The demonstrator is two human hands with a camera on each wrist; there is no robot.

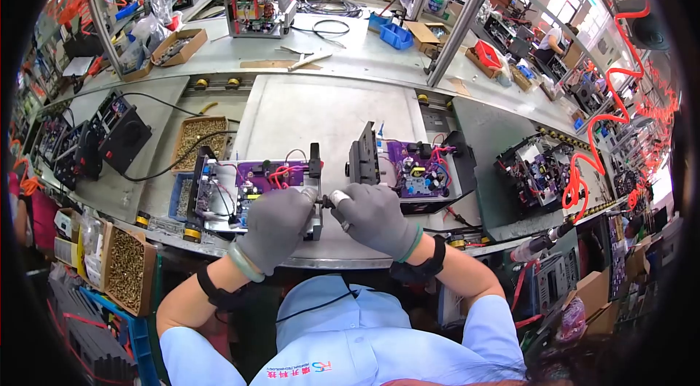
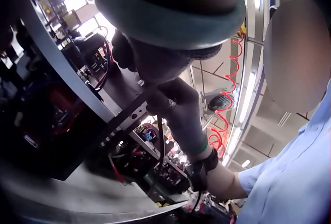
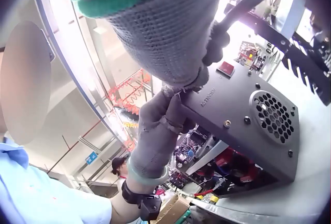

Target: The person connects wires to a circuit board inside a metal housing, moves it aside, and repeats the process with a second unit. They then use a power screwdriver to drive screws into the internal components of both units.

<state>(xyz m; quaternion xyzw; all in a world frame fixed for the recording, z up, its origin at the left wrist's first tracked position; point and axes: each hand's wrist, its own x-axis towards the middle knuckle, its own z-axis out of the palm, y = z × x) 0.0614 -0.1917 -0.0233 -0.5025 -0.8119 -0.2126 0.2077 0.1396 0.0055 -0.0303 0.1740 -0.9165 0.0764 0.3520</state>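
Observation:
My two grey-gloved hands meet fingertip to fingertip over the near right corner of an open metal chassis (image 1: 222,218) with a purple circuit board (image 1: 255,180). The left hand (image 1: 281,224) curls its fingers at the chassis's dark end panel, which has a round honeycomb vent; this panel (image 3: 217,118) shows in the right wrist view. A black cable (image 3: 253,5) leads into the pinched fingers of the right hand (image 1: 377,219). In the left wrist view a cable (image 2: 161,144) hangs below the right hand. Fingers hide the small dark part between the hands.
To the right stands a second open chassis (image 1: 452,193) with a raised black panel (image 1: 362,156). Boxes of brass screws (image 1: 200,139) lie at the left. More units sit on both sides along the line, and a power screwdriver (image 1: 539,242) hangs at the right.

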